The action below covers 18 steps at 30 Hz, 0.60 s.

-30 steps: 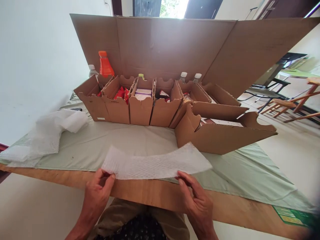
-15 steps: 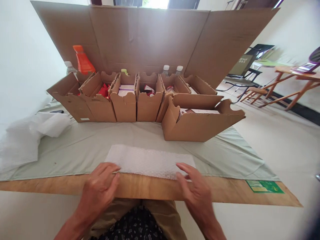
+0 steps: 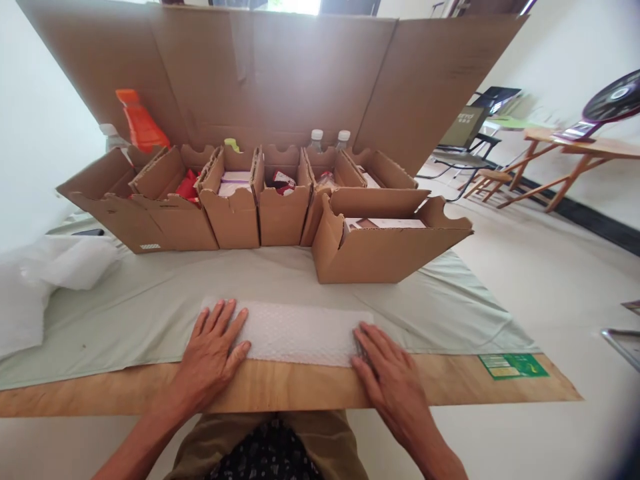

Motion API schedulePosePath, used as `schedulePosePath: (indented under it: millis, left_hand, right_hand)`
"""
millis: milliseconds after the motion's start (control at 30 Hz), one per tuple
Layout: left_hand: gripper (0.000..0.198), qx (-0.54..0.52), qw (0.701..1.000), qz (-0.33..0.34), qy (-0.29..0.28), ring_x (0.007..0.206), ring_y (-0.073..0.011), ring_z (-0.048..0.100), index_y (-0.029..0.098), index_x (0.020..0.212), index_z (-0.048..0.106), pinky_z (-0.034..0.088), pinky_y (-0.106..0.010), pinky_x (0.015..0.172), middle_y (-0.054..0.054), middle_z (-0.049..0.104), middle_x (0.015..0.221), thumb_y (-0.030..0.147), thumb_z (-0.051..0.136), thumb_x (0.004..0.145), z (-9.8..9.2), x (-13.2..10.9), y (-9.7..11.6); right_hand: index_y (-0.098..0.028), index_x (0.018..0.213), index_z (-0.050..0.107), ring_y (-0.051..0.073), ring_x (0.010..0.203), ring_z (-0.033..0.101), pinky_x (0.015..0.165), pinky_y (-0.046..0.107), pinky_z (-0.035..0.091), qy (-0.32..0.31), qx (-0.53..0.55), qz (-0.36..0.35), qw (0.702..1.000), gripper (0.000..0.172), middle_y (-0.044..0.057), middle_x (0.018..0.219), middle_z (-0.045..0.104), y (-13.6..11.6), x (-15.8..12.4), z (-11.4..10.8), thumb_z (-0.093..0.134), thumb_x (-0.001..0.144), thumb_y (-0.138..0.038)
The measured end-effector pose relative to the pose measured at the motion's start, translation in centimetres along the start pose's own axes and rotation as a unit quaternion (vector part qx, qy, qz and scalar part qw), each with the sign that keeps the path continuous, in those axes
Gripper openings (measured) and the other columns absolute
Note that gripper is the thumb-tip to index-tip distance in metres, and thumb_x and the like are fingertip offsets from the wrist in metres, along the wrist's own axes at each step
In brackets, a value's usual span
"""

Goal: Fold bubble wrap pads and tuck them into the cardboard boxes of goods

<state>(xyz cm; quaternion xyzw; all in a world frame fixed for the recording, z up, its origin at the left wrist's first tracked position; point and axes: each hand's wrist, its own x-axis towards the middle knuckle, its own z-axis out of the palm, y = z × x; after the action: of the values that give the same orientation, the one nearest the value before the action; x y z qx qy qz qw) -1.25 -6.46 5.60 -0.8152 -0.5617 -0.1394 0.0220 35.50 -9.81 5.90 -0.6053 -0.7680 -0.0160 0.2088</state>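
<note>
Flat on the green cloth (image 3: 150, 307), near the table's (image 3: 300, 387) front edge, a white bubble-wrap sheet (image 3: 300, 330) is pressed at both ends: the left hand (image 3: 213, 353) and right hand (image 3: 387, 377) are laid open, fingers spread, nothing gripped. Cardboard boxes (image 3: 235, 213) are lined up behind it.

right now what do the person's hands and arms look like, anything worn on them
Left hand and right hand are bare: no gloves, rings or watch show. Both forearms are bare too, no sleeves in view. At the lap, khaki cloth and dark fabric with small pale print.
</note>
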Motion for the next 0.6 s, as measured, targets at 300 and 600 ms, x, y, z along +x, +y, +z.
schedulePosePath:
  millis: [300, 600]
  left_hand:
    - [0.052, 0.088, 0.976, -0.193, 0.042, 0.097, -0.0391, 0.061, 0.014, 0.108, 0.071, 0.05, -0.052, 0.083, -0.019, 0.07, 0.105, 0.055, 0.042, 0.093, -3.1, -1.1, -3.4]
    - [0.027, -0.13, 0.964, -0.225, 0.054, 0.064, -0.0216, 0.062, 0.023, 0.083, 0.064, 0.05, -0.035, 0.068, -0.005, 0.073, 0.083, 0.044, 0.049, 0.083, -3.3, 0.4, -1.8]
  right_hand:
    - [-0.015, 0.108, 0.071, 0.035, 0.102, 0.064, 0.086, 0.05, 0.049, 0.082, -0.058, 0.073, 0.992, 0.035, 0.016, 0.115, 0.073, 2.4, 2.2, -0.9, 0.049, 0.096, -0.039]
    - [-0.022, 0.086, 0.065, 0.021, 0.07, 0.07, 0.063, 0.033, 0.055, 0.072, 0.165, 0.144, 0.973, 0.026, 0.005, 0.08, 0.074, -0.5, 2.1, -1.5, 0.055, 0.093, -0.045]
